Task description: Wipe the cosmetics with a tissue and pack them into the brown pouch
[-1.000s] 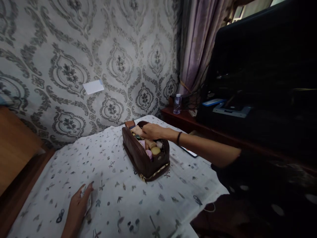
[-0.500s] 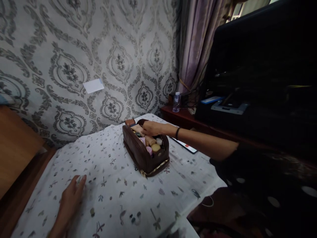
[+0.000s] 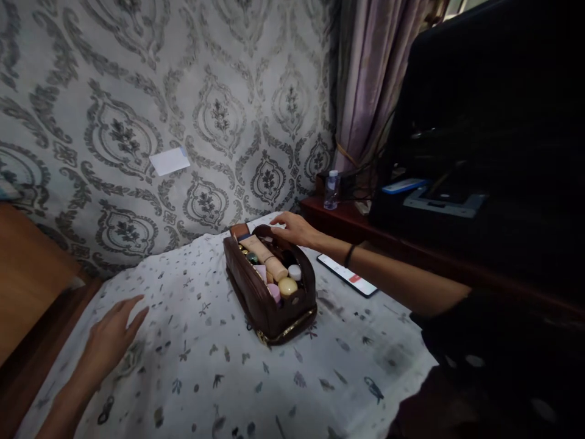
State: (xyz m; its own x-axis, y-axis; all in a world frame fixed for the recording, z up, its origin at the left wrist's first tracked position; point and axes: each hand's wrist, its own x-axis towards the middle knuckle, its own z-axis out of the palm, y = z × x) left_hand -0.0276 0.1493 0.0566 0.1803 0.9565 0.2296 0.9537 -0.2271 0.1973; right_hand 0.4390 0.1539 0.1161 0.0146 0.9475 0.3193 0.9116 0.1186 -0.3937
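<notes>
A brown makeup bag (image 3: 256, 299) stands unzipped on the patterned sheet. Inside it lie a beige squeeze tube (image 3: 265, 256), a yellow-lidded jar (image 3: 287, 287), a white-capped jar (image 3: 295, 272), a pink item (image 3: 273, 292) and several smaller things. My right hand (image 3: 295, 230) is at the bag's far right rim, fingers stretched and thumb apart, with nothing visible in it; whether it touches the rim I cannot tell. Well left of the bag, my left hand (image 3: 112, 332) hovers or rests over the sheet, its fingers spread and holding nothing.
A phone (image 3: 347, 275) with a lit screen lies right of the bag, beneath my right forearm. On the dark red cabinet (image 3: 315, 210) behind stands a clear bottle (image 3: 332, 190). A large black screen (image 3: 479, 122) rises on the right. Wallpaper backs the bed; a wooden panel (image 3: 31, 280) borders the left.
My right hand has come up from the tube inside the bag to the far right rim, its fingers straightening. My left hand has moved slightly left and opened wider.
</notes>
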